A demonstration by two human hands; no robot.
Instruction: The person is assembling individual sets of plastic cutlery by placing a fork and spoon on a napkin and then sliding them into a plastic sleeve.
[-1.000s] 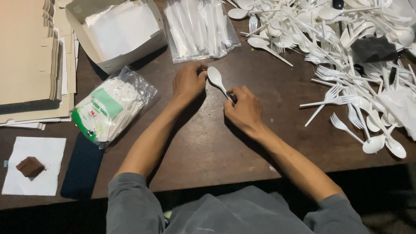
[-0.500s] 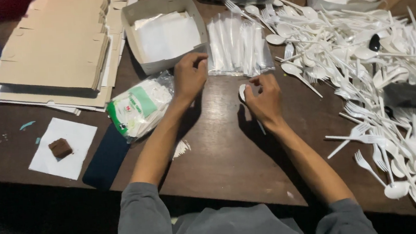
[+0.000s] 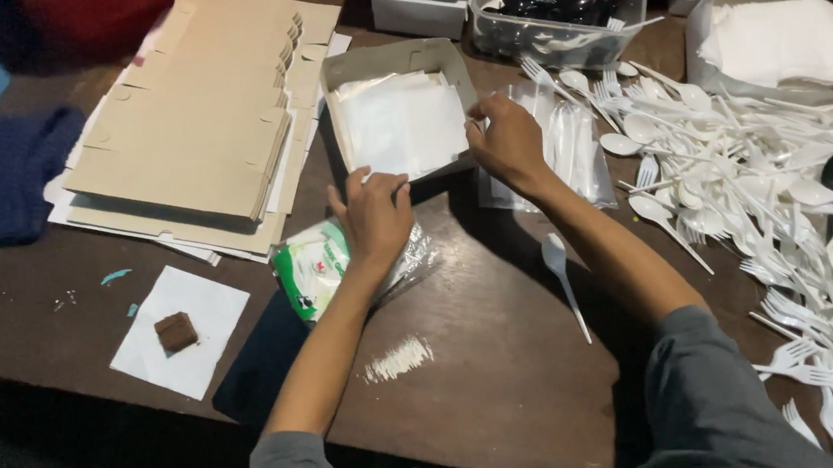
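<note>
My left hand point(image 3: 375, 218) lies with its fingers spread at the near edge of an open cardboard box point(image 3: 342, 70) of white paper sheets point(image 3: 402, 125). Its palm is over a clear bag with green print point(image 3: 314, 268). My right hand point(image 3: 507, 141) has its fingers curled against the box's right wall, beside a stack of clear plastic sleeves point(image 3: 570, 150). What it grips is hidden. A single white plastic spoon point(image 3: 563, 276) lies loose on the brown table point(image 3: 489, 378), next to my right forearm.
A big heap of white plastic spoons and forks point(image 3: 785, 202) covers the right side. Flat cardboard blanks point(image 3: 192, 133) are stacked at the left. A brown square on white paper point(image 3: 177, 331), a clear tub point(image 3: 557, 6), white napkins point(image 3: 781, 41) and a blue cloth point(image 3: 0, 180) lie around.
My right hand has put down the white spoon and moved up to the box's right wall. My left hand has shifted to the box's near edge. The view has swung left.
</note>
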